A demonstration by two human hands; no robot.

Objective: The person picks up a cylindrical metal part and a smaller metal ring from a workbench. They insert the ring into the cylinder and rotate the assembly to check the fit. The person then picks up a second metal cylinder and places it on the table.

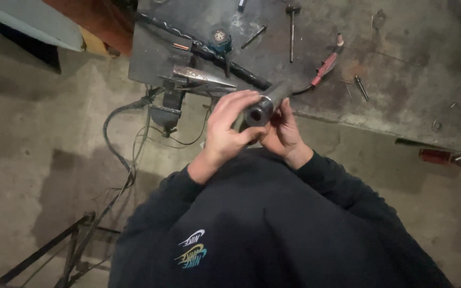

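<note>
Steel tube, dark, thick-walled, open bore facing the camera; being held up over the bench edge, just in front of the person's chest. Far end is running back toward the benchtop.

Handling, est.: looking heavy for its size, rigid, no give. Surface looking smooth and dull, prob. a bit slick or grimy, so a wrap-around grip on the body is seeming safer than a pinch at the rim. Not fragile; a drop would be hitting the concrete floor below.

Left hand: fingers curling together around the tube's left side, thumb lying near the open end; closed on the tube, not spread.

Right hand: sitting under and to the right of the tube, fingers bent and cupping it from below; fingertips mostly hidden behind the tube, so exact contact pts can't be told.

Both sleeves are dark, from a dark sweatshirt filling the lower frame.

Also on bench: hammer lying well apart from the hands; red-handled tool near the tube's far end; twisted bar w/ a teal tool on it; small punch; loose bolts. Vise is hanging at the bench corner, just left of the left hand. Cables are trailing down to the floor.
</note>
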